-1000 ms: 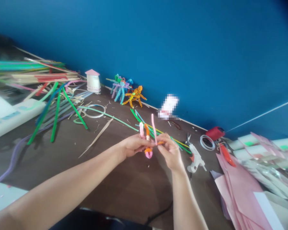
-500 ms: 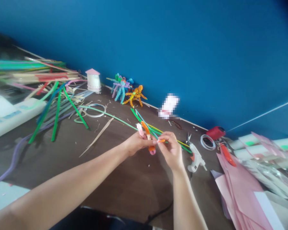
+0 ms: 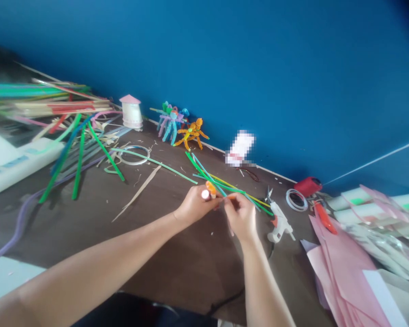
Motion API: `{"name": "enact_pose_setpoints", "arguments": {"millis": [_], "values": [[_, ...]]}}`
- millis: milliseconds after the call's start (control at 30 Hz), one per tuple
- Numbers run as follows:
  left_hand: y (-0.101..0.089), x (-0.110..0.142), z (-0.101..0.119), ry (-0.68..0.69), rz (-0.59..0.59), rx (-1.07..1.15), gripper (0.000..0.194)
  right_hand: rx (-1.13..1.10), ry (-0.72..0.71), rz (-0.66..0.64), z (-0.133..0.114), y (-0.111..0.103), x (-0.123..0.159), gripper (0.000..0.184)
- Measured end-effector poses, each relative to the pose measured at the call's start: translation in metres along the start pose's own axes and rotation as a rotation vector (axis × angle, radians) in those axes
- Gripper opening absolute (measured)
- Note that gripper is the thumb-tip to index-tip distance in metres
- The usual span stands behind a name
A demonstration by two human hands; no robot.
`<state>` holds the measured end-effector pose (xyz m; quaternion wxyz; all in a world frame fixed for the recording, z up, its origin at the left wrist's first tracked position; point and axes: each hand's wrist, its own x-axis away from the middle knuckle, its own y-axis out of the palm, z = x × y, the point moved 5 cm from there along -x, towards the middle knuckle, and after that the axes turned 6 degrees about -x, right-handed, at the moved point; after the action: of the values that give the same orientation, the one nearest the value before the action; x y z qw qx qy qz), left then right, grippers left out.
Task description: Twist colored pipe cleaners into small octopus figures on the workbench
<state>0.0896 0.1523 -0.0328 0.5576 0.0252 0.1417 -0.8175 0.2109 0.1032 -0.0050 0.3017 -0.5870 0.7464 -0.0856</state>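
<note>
My left hand (image 3: 194, 206) is closed around an orange and pale pink pipe-cleaner piece (image 3: 210, 188), whose orange top and round whitish-pink end stick up above the fingers. My right hand (image 3: 240, 213) meets it and pinches a thin orange strand of the piece between thumb and finger. A pinkish length hangs down beside the right hand; most of the piece is hidden by the fingers. Just beyond both hands, green, blue and yellow pipe cleaners (image 3: 225, 184) lie crossed on the dark table (image 3: 177, 263).
A white glue gun (image 3: 280, 222) lies right of my hands, near a tape roll (image 3: 296, 200) and pink sheets (image 3: 341, 268). Pipe-cleaner figures (image 3: 192, 134) and a small white tower (image 3: 132, 113) stand by the blue wall. Pipe-cleaner bundles (image 3: 54, 106) fill the left.
The piece has turned in my hands: its orange and pink ends now point more toward me, and the lower loop no longer shows below the left hand. My right hand has shifted slightly down.
</note>
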Motion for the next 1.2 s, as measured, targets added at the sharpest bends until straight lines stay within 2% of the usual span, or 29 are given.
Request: {"name": "enact_pose_setpoints", "arguments": {"millis": [100, 200, 300, 400, 500, 567, 667, 733, 833, 967, 1067, 1133, 1200], "values": [[0.008, -0.003, -0.007, -0.138, -0.164, 0.314, 0.022, -0.011, -0.012, 0.004, -0.002, -0.001, -0.001, 0.01], [0.01, -0.003, -0.01, -0.264, -0.29, 0.495, 0.028, -0.035, 0.009, -0.003, 0.001, -0.001, -0.003, 0.013], [0.009, -0.002, -0.013, -0.371, -0.354, 0.644, 0.032, -0.139, 0.098, 0.041, 0.012, -0.004, -0.005, 0.015], [0.009, -0.003, -0.016, -0.417, -0.4, 0.873, 0.023, -0.366, 0.184, 0.136, 0.026, -0.007, -0.007, 0.016], [0.011, -0.002, -0.015, -0.401, -0.465, 1.101, 0.035, -0.585, 0.21, 0.258, 0.036, -0.009, -0.009, 0.014], [0.013, 0.0, -0.01, -0.319, -0.515, 1.2, 0.048, -0.659, 0.208, 0.359, 0.04, -0.01, -0.009, 0.014], [0.018, 0.006, -0.002, -0.184, -0.573, 1.197, 0.056, -0.646, 0.208, 0.432, 0.041, -0.009, -0.007, 0.015], [0.023, 0.008, -0.002, -0.185, -0.559, 1.118, 0.052, -0.556, 0.202, 0.403, 0.038, -0.007, -0.006, 0.016], [0.026, 0.007, -0.011, -0.31, -0.427, 1.02, 0.041, -0.414, 0.145, 0.298, 0.027, -0.003, -0.005, 0.018], [0.022, 0.003, -0.018, -0.447, -0.297, 1.016, 0.041, -0.213, 0.022, 0.149, 0.01, 0.001, -0.004, 0.016], [0.018, 0.002, -0.023, -0.52, -0.24, 0.94, 0.028, -0.101, -0.035, 0.026, 0.003, 0.006, -0.002, 0.015], [0.016, 0.0, -0.025, -0.518, -0.214, 0.856, 0.021, -0.092, -0.03, -0.03, 0.003, 0.009, -0.002, 0.015], [0.014, -0.003, -0.024, -0.444, -0.211, 0.771, 0.019, -0.114, -0.001, -0.047, 0.005, 0.01, -0.003, 0.016]]}}
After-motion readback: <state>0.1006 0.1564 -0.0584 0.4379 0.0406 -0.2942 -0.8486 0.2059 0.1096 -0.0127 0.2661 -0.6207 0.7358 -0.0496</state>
